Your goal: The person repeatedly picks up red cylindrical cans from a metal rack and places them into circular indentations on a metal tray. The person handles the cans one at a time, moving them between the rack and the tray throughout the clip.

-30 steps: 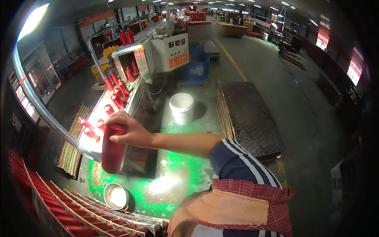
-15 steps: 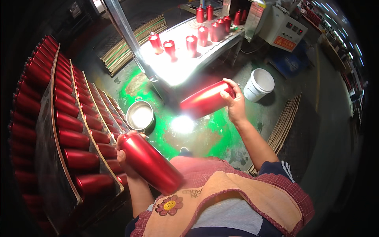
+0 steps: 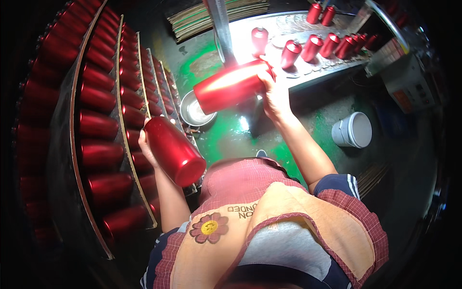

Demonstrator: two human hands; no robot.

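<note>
My left hand is closed around the neck end of a shiny red metal bottle, whose flat base points toward me and to the right. Farther off, my right hand grips a second red bottle by its neck end, with the base pointing left. That bottle lies almost level and catches bright light. The fingers of both hands are partly hidden behind the bottles. On my left stand boards with rows of similar red bottles lying sideways, bases toward me.
A brightly lit bench ahead carries several upright red bottles. A metal post rises at its left corner. A metal pan and a white bucket stand on the green-stained floor. Stacked slats lie behind; a control box stands right.
My view has turned left, so the bench and bucket now appear farther right. The right-hand bottle has come up and left, nearer the racked bottles. Both hands still hold their bottles.
</note>
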